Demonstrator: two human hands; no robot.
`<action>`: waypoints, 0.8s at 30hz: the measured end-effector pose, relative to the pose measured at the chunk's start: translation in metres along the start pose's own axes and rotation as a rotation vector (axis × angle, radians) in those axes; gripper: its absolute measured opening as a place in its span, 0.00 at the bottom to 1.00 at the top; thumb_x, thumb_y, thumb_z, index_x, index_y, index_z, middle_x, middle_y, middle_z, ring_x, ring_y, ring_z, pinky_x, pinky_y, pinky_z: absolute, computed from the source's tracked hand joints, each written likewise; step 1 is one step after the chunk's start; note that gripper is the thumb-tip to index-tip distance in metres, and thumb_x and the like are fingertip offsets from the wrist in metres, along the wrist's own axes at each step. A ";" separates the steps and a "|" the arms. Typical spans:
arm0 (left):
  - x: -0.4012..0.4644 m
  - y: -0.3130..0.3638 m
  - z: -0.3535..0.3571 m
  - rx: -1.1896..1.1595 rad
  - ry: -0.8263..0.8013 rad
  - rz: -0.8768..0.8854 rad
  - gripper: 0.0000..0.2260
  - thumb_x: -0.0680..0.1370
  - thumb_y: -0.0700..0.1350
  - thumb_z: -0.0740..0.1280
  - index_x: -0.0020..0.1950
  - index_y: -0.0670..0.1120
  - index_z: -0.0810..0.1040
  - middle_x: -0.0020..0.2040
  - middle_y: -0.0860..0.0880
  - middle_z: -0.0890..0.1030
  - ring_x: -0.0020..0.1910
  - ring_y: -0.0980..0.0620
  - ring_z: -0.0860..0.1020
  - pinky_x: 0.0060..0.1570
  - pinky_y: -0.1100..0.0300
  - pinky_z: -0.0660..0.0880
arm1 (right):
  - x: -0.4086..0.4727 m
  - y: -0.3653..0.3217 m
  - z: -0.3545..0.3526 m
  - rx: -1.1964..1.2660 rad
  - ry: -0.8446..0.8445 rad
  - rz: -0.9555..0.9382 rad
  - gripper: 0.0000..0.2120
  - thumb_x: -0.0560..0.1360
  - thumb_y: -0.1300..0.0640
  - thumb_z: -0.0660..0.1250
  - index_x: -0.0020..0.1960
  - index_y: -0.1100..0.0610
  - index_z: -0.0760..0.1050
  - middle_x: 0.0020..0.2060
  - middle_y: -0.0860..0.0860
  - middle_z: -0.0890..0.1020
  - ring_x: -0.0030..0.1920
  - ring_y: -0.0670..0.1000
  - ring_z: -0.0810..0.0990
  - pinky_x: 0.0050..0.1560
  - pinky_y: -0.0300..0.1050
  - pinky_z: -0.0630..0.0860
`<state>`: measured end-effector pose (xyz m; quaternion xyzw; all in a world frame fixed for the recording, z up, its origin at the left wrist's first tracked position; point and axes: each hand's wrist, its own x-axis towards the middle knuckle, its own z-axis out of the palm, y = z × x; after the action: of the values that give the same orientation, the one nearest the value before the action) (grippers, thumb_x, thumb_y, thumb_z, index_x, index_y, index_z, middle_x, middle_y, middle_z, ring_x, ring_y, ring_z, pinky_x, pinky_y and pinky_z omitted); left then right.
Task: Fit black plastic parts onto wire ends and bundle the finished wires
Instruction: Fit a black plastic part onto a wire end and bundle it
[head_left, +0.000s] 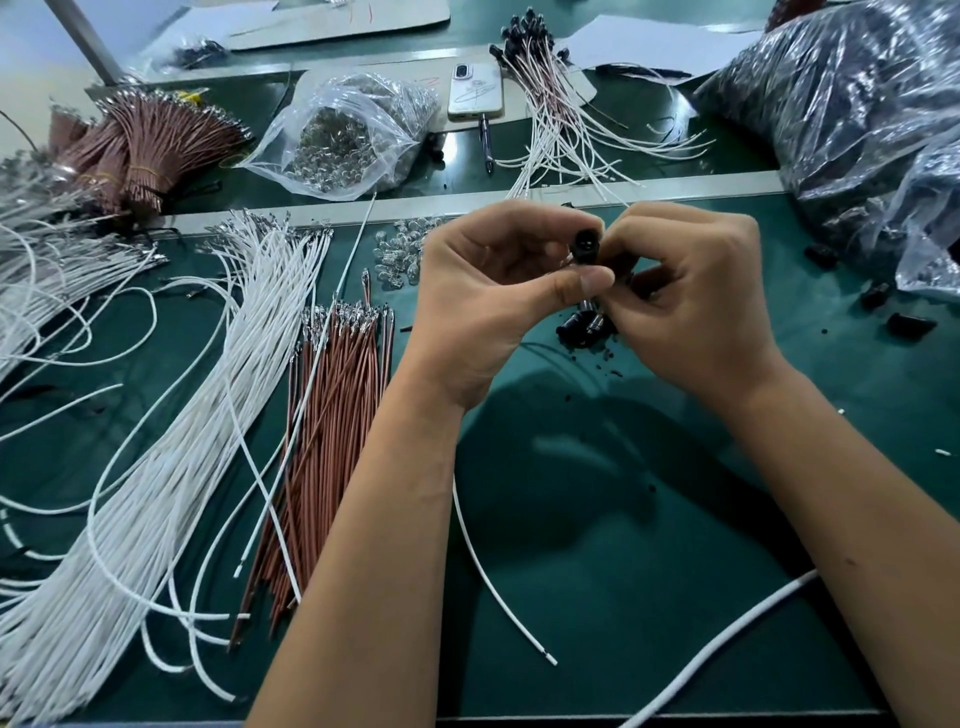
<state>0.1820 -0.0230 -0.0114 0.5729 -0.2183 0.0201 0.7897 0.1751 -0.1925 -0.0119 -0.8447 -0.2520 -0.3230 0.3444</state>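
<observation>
Loose white wire (498, 587) trails between my forearms up toward the hands. My left hand (498, 291) and right hand (691, 296) are both pinching one black plastic part (586, 243), fingertips crowded. Risk: wire end goes in crooked and bends; I can't see it seat. Spare black parts (584, 327) just below could scatter. Finished wires (550, 104) lie well beyond, unbundled.

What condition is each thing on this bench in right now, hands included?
Left hand: pinching the black plastic part.
Right hand: gripping the same part.
Black plastic part: held above the mat.
Clear bag: open, lying on its side.
Brown wire bundles: tied with bands.
Phone: lying face down.
</observation>
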 end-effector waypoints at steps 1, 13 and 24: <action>0.000 0.000 0.000 0.002 -0.002 0.000 0.14 0.66 0.25 0.75 0.48 0.37 0.81 0.47 0.37 0.81 0.47 0.40 0.75 0.53 0.45 0.74 | 0.000 0.000 0.000 0.000 0.000 -0.002 0.05 0.74 0.67 0.73 0.40 0.61 0.82 0.36 0.47 0.78 0.35 0.47 0.75 0.39 0.35 0.70; -0.001 0.004 0.003 -0.003 0.021 0.024 0.13 0.66 0.23 0.75 0.44 0.38 0.81 0.40 0.43 0.84 0.38 0.51 0.80 0.46 0.59 0.79 | 0.000 -0.002 0.001 0.031 -0.009 -0.004 0.07 0.72 0.69 0.71 0.38 0.60 0.80 0.35 0.47 0.75 0.35 0.42 0.73 0.38 0.36 0.67; -0.002 0.001 0.007 -0.062 0.097 -0.005 0.14 0.64 0.21 0.73 0.40 0.37 0.80 0.37 0.44 0.83 0.38 0.47 0.78 0.43 0.61 0.78 | 0.000 -0.002 0.007 0.039 -0.073 -0.004 0.20 0.74 0.71 0.71 0.39 0.48 0.68 0.31 0.36 0.67 0.33 0.37 0.68 0.37 0.30 0.60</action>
<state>0.1782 -0.0284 -0.0094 0.5470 -0.1789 0.0391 0.8169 0.1760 -0.1858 -0.0146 -0.8485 -0.2726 -0.2876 0.3509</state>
